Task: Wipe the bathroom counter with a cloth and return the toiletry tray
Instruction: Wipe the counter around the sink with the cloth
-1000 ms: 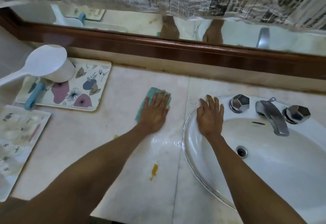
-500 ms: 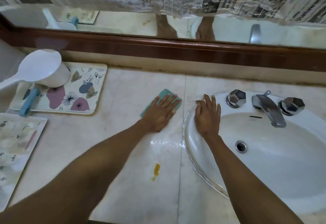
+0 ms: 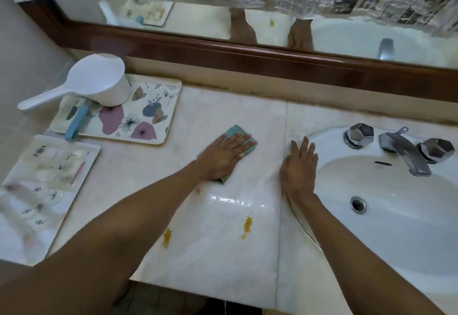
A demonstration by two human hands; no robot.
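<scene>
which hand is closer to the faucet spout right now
The right hand. It lies flat on the sink's left rim, left of the faucet spout. The left hand presses the cloth on the counter, farther left.

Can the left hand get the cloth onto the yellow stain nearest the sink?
Probably yes: the left hand presses the folded teal cloth flat, and only bare counter lies between it and the yellow stain.

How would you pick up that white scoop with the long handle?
Grip the white scoop by its long handle, coming from the left. The handle sticks out past the floral tray with nothing around it, while the bowl is wide and round, probably harder to grasp.
</scene>
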